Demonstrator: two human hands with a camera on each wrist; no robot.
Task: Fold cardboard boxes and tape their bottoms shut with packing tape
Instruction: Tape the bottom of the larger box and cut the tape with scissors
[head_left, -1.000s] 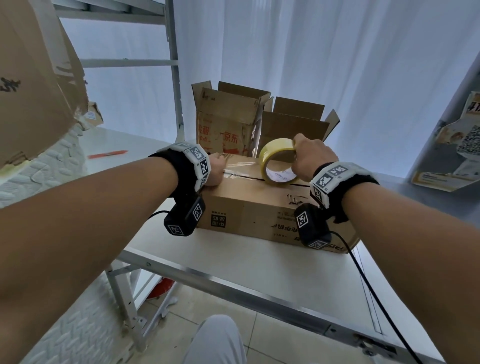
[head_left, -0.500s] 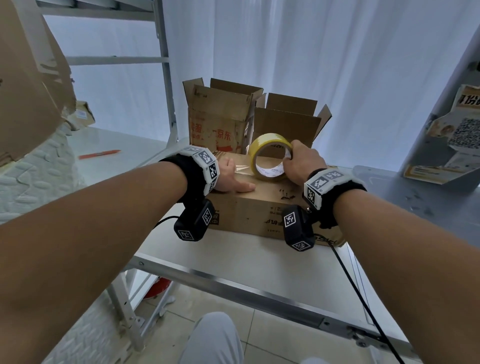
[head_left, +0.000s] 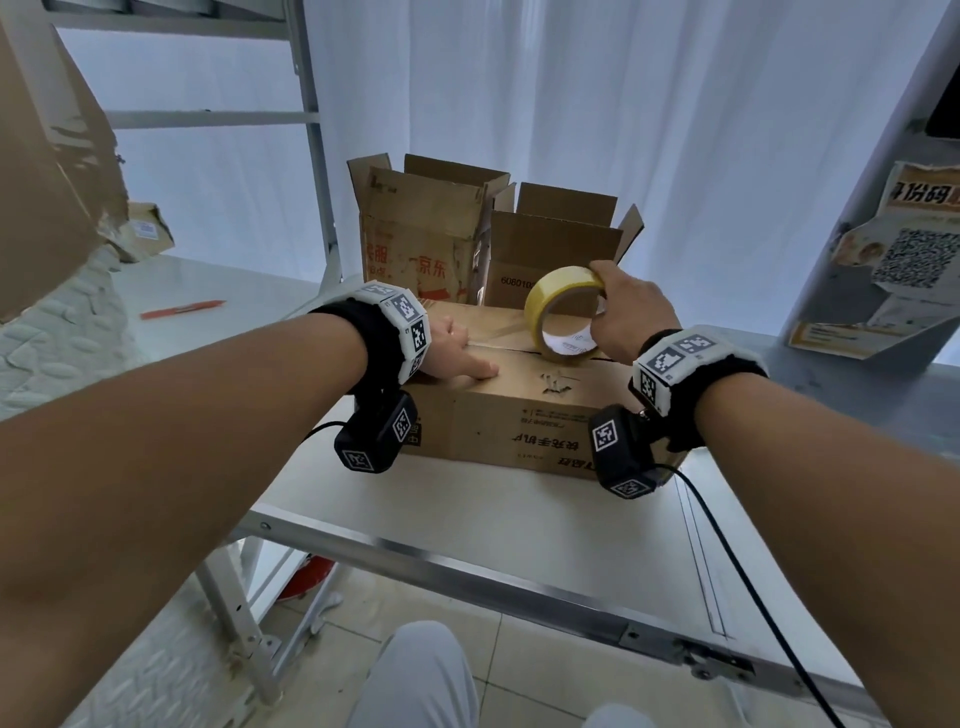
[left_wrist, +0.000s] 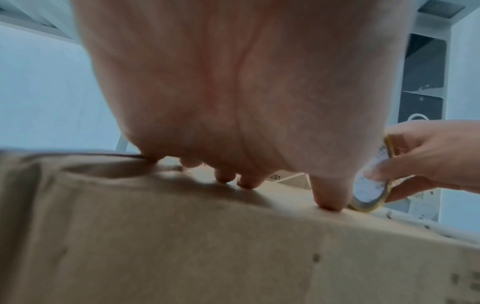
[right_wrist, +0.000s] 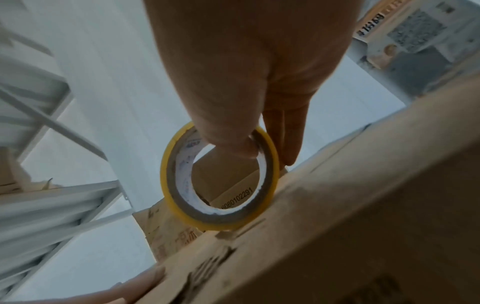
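**Op A:** Two hands on the job. My left hand (head_left: 453, 349) lies flat, fingers straight, pressing the top of the box (head_left: 519, 415) at centre frame in the head view. My right hand (head_left: 621, 317) grips the tape roll (head_left: 563, 314), thumb hooked inside the core and fingers round the outside. The roll stands on edge on the box, right on the seam (head_left: 501, 343).

**Op B:** Where does the box itself sit?

**Op A:** Upside down on the table (head_left: 493, 519), its closed bottom flaps facing up. Two open boxes (head_left: 488, 234) stand just behind it, upper centre. An orange pen (head_left: 182, 309) lies well apart at mid left.

**Op B:** So the strip is part laid?

**Op A:** I judge so: a glossy band runs along the seam from under my left hand toward the roll. How far it has stuck, I cannot tell.

**Op B:** Then how do I finish it cleanly?

**Op A:** I'd keep the left palm heavy on the laid end so the flaps stay shut and the box can't slide. Roll the tape low along the seam toward the right edge, taut and centred, so that both flaps get equal cover. Carry it over the edge and down the side before breaking it off. Pull too high and it may wrinkle or lift.
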